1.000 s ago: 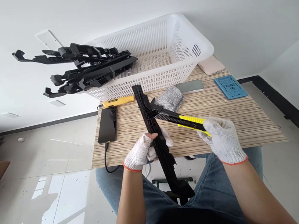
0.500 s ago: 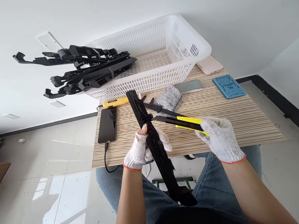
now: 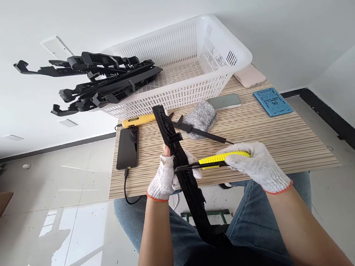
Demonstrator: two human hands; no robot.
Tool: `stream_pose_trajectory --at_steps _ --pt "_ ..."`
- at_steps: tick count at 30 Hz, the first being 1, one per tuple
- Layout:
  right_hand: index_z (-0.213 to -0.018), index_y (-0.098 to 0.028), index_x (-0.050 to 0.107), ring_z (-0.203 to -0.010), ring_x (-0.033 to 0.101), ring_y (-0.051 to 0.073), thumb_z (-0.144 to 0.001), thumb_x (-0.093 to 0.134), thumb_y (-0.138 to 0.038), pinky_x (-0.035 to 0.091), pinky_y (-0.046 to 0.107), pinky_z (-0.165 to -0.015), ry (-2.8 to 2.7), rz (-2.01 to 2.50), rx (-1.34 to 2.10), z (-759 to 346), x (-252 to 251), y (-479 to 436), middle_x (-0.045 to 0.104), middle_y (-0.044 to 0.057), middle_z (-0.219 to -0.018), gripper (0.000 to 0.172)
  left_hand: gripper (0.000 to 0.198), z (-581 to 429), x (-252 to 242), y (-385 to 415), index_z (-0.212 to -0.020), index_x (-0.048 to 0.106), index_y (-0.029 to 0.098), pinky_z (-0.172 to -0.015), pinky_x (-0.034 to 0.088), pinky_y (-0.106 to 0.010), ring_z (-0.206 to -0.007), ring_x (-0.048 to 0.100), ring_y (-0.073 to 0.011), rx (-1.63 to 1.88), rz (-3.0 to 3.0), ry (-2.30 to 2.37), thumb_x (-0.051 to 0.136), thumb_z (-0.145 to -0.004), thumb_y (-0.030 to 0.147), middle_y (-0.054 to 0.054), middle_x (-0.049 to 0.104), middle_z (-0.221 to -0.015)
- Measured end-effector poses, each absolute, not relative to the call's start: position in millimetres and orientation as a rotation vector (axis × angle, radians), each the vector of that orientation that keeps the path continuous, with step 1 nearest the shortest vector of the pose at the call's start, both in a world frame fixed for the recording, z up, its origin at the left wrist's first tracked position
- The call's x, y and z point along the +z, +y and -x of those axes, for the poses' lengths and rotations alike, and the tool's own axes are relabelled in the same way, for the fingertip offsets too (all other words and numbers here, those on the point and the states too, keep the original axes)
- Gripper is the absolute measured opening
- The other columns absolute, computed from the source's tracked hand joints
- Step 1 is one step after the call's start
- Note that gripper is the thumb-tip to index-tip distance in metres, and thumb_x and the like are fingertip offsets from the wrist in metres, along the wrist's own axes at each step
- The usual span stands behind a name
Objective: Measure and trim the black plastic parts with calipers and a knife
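Observation:
My left hand (image 3: 164, 179), in a white knit glove with the thumb tip bare, is wrapped round a long black plastic part (image 3: 193, 201). The part slants from above the table down to my lap. In my right hand (image 3: 257, 163), gloved too, is a yellow and black utility knife (image 3: 216, 161). Its blade points left and lies across the middle of the black part, just right of my left hand; whether it touches the surface I cannot tell. Behind the part, a black caliper (image 3: 202, 132) rests partly against a grey cloth (image 3: 202, 118).
A white plastic basket (image 3: 187, 85) at the back holds several similar black parts (image 3: 107, 79), which stick out leftward. On the wooden table (image 3: 292, 147) are a yellow corded tool (image 3: 138, 121), a black phone (image 3: 127, 149) with a cable, a grey-green phone (image 3: 225, 101) and a blue box (image 3: 272, 102).
The knife has moved down and left along the black part, and its blade has turned from slanting to nearly level. The black part has turned slightly in my left hand.

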State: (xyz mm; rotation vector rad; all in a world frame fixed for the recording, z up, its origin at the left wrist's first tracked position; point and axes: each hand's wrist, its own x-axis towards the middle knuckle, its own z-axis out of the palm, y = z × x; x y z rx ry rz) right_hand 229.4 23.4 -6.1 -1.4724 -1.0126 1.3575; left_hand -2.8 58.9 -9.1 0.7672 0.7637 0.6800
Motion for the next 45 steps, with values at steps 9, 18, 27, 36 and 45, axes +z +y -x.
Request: stream_pose_trajectory --at_steps 9,18,27,36,45 --pt "-0.067 -0.02 0.08 -0.044 0.053 0.013 -0.054 0.089 -0.041 0.037 0.023 -0.038 -0.852 1.517 1.336 -232.6 -9.6 22.2 0.062 0.002 -0.051 0.027 0.088 2.7 -8.4 62.1 -0.072 0.068 0.012 -0.021 0.02 -0.02 -0.022 0.023 -0.0034 0.66 -0.734 0.686 0.05 -0.076 0.098 -0.014 0.075 -0.058" --pt "-0.072 -0.021 0.083 -0.046 0.053 0.014 -0.055 0.092 -0.047 0.041 0.024 -0.04 -0.927 1.531 1.328 -240.8 -12.9 18.8 0.061 0.002 -0.051 0.033 0.085 0.1 -7.1 59.9 -0.08 0.067 0.013 -0.024 0.022 -0.02 -0.025 0.024 -0.0031 0.664 -0.77 0.72 0.055 -0.075 0.096 -0.013 0.077 -0.063" --pt "-0.073 -0.024 0.084 -0.051 0.059 0.018 -0.059 0.092 -0.05 0.049 0.029 -0.045 -0.96 1.512 1.231 -242.2 -12.6 16.7 0.069 0.004 -0.058 0.031 0.081 0.5 -10.7 58.1 -0.082 0.067 0.015 -0.024 0.019 -0.02 -0.026 0.024 -0.0035 0.662 -0.769 0.77 0.058 -0.075 0.096 -0.007 0.073 -0.058" --pt "-0.079 -0.025 0.086 -0.053 0.06 0.017 -0.056 0.093 -0.054 0.05 0.028 -0.046 -0.918 1.562 1.169 -246.9 -10.4 15.3 0.072 0.004 -0.062 0.037 0.086 1.4 -9.4 60.3 -0.084 0.068 0.012 -0.025 0.016 -0.02 -0.027 0.021 -0.002 0.638 -0.73 0.763 0.062 -0.071 0.097 -0.011 0.077 -0.064" --pt "-0.074 -0.026 0.085 -0.047 0.055 0.015 -0.053 0.095 -0.055 0.044 0.026 -0.04 -0.834 1.537 1.155 -244.9 -5.2 18.1 0.067 0.003 -0.054 0.037 0.085 2.5 -10.0 60.5 -0.084 0.069 0.012 -0.023 0.014 -0.02 -0.026 0.021 -0.0019 0.62 -0.738 0.747 0.062 -0.072 0.095 -0.012 0.078 -0.066"
